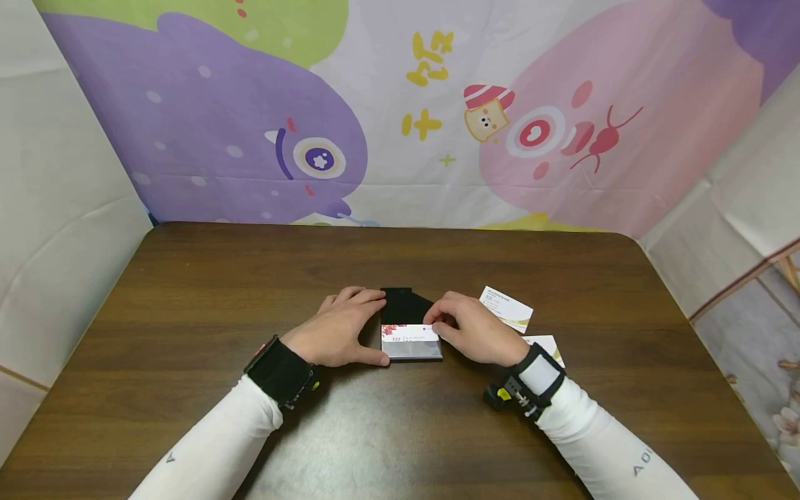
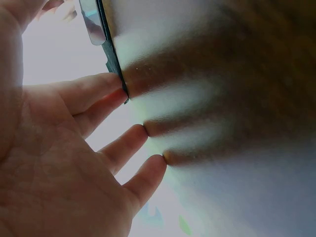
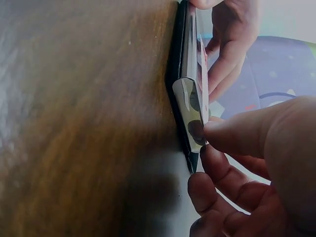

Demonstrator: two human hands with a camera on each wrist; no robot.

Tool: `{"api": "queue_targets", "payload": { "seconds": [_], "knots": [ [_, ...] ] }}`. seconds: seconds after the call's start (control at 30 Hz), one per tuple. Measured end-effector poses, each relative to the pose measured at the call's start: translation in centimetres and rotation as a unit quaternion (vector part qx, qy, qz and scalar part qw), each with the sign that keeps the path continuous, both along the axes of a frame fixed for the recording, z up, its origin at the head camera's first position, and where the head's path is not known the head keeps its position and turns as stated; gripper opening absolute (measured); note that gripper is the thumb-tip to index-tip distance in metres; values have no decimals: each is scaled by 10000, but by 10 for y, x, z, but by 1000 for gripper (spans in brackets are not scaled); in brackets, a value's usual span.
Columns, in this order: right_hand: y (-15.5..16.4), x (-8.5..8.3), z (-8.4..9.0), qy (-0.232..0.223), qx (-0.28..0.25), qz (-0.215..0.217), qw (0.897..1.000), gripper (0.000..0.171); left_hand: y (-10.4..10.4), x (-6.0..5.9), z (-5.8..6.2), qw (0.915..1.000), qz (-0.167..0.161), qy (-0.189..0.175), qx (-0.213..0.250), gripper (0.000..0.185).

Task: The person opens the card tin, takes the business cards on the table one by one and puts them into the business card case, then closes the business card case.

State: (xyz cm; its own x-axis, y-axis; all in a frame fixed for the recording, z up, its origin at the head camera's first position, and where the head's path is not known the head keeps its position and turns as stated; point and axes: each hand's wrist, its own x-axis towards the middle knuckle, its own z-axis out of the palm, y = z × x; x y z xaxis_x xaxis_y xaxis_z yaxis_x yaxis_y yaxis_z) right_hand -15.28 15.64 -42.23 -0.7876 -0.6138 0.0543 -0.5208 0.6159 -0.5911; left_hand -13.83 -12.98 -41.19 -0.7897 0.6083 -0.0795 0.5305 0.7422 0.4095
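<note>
A card case point(image 1: 412, 350) with a silvery front lies on the table in the head view, its black flap point(image 1: 403, 305) spread out toward the far side. A white business card point(image 1: 406, 333) with a pink floral corner sits partly inside it. My left hand point(image 1: 342, 326) steadies the case from the left, thumb at the near corner and index finger by the flap. In the left wrist view its fingers are extended, with fingertips point(image 2: 158, 160) down on the tabletop. At the case's right end, my right hand point(image 1: 475, 326) pinches the card's edge between thumb point(image 3: 237, 131) and index finger.
Two loose white business cards lie to the right: one card point(image 1: 506, 309) beyond the right hand, another card point(image 1: 547, 347) partly hidden by the right wrist. The brown wooden table point(image 1: 250, 264) ends at a cartoon-printed cloth point(image 1: 425, 173).
</note>
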Motion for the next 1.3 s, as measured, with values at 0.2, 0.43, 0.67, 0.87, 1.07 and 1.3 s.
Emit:
{"api": "queue_targets", "payload": {
  "seconds": [0.2,0.43,0.67,0.87,1.07,1.3],
  "knots": [
    [2,1,1,44,70,52,10000,17,0,1,0,10000,3,-24,4,98],
    [9,3,2,92,41,-45,9999,20,0,1,0,10000,24,-57,-34,98],
    [21,6,9,71,-5,-342,9994,18,0,2,2,10000,30,-93,-12,98],
    [32,7,14,13,-5,-630,9980,20,-1,2,1,9999,32,-94,-32,99],
    [44,7,16,-9,-39,-795,9968,21,-1,2,1,10000,27,-67,-21,99],
    [58,5,19,64,-38,-993,9950,23,0,1,2,10000,17,-76,-13,98]
  ]
}}
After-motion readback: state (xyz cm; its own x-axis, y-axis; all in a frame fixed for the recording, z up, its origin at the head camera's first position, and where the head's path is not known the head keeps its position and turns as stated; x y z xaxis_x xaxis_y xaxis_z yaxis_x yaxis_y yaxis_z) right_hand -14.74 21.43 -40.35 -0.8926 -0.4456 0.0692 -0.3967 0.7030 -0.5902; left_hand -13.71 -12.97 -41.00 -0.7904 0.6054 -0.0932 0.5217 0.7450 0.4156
